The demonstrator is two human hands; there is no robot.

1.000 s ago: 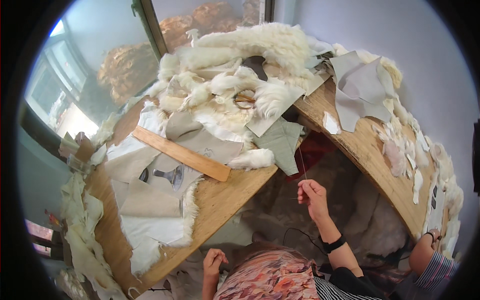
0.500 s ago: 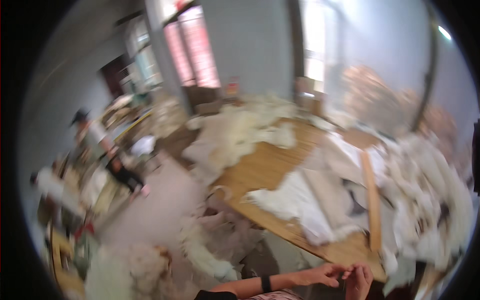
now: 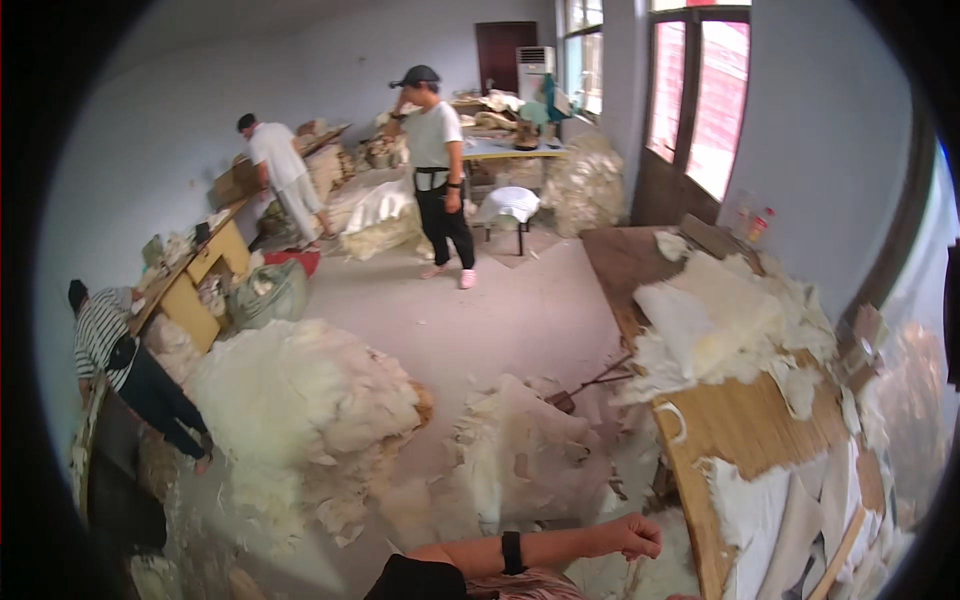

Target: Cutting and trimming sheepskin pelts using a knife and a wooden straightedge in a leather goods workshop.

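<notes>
My left hand (image 3: 632, 537) reaches in from the lower edge, a black band on its wrist. Its fingers are curled in and pressed together; whatever they may hold is too small to make out. Just right of it stands the wooden table (image 3: 690, 510). White and beige hide-like pieces (image 3: 752, 500) lie on the table's near part, with a wooden strip (image 3: 838, 555) beside them. Farther back, a cream fleecy hide (image 3: 710, 310) spreads over the tabletop. My right hand is out of view.
A large heap of pale hides (image 3: 300, 400) covers the floor at left, with more scraps (image 3: 530, 450) nearer the middle. One person (image 3: 435, 150) stands mid-room; two others (image 3: 285, 165) (image 3: 125, 345) bend at benches along the left wall. A white-topped stool (image 3: 508, 205) stands farther back.
The view has swung left, bringing the room and the people to the middle and the table to the right. My hands were close together; now only the left shows.
</notes>
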